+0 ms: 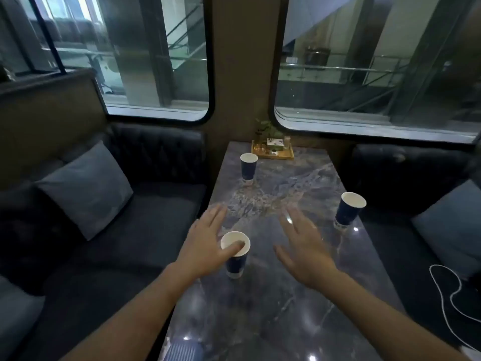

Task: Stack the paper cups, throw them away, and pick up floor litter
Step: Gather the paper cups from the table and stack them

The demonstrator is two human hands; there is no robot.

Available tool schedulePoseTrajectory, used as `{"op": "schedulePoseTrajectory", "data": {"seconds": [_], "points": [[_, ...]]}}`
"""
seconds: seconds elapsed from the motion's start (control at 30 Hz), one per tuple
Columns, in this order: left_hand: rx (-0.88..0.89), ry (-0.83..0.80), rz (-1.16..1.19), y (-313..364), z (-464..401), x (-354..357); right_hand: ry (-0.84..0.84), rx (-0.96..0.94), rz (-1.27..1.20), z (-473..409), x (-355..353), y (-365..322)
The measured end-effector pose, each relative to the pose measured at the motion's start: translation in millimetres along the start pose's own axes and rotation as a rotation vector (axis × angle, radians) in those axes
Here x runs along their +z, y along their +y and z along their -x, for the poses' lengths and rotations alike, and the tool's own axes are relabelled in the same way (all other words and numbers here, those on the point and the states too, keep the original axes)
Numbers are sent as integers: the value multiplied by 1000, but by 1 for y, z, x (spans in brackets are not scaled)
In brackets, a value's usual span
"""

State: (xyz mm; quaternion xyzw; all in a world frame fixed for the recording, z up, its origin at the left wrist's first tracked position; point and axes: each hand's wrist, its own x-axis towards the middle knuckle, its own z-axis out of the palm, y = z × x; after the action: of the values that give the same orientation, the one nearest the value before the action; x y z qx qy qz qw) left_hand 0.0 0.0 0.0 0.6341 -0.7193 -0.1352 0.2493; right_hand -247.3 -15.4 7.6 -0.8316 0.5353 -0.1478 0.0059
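Three blue paper cups with white insides stand upright on a dark marble table (273,295). The nearest cup (236,264) is by the table's left edge, and the thumb of my left hand (205,243) lies over its rim while the fingers stay spread flat above the table. A second cup (248,168) stands farther back near the left edge. The third cup (348,212) is at the right edge. My right hand (303,246) hovers open, palm down, between the near cup and the right cup, touching neither.
A wooden tray (272,152) with a small plant and boxes sits at the table's far end under the windows. Dark sofas with grey cushions (86,188) flank the table on both sides. A white cable (447,295) lies on the right seat.
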Motion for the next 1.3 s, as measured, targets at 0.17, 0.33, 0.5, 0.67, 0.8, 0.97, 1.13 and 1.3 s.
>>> {"op": "schedulePoseTrajectory", "data": {"seconds": [0.17, 0.33, 0.5, 0.67, 0.8, 0.97, 1.13, 1.3], "points": [[-17, -164, 45, -42, -6, 41, -117, 2, 16, -13, 67, -22], [18, -221, 112, -69, -16, 69, -231, 8, -24, -26, 106, -43], [-18, -259, 182, -85, -20, 90, -252, 25, 14, -35, 127, -53], [-76, -252, 304, -94, -11, 103, -193, 23, 16, -40, 140, -57], [-76, -214, 349, -98, -5, 105, -193, 53, 4, -45, 144, -61], [-120, -216, 478, -101, 0, 103, -100, 201, -189, -43, 139, -65], [-261, -253, 529, -95, 3, 107, -2, 416, -494, -30, 125, -69], [-318, -363, 433, -85, 1, 111, -41, 469, -560, -27, 112, -66]]}}
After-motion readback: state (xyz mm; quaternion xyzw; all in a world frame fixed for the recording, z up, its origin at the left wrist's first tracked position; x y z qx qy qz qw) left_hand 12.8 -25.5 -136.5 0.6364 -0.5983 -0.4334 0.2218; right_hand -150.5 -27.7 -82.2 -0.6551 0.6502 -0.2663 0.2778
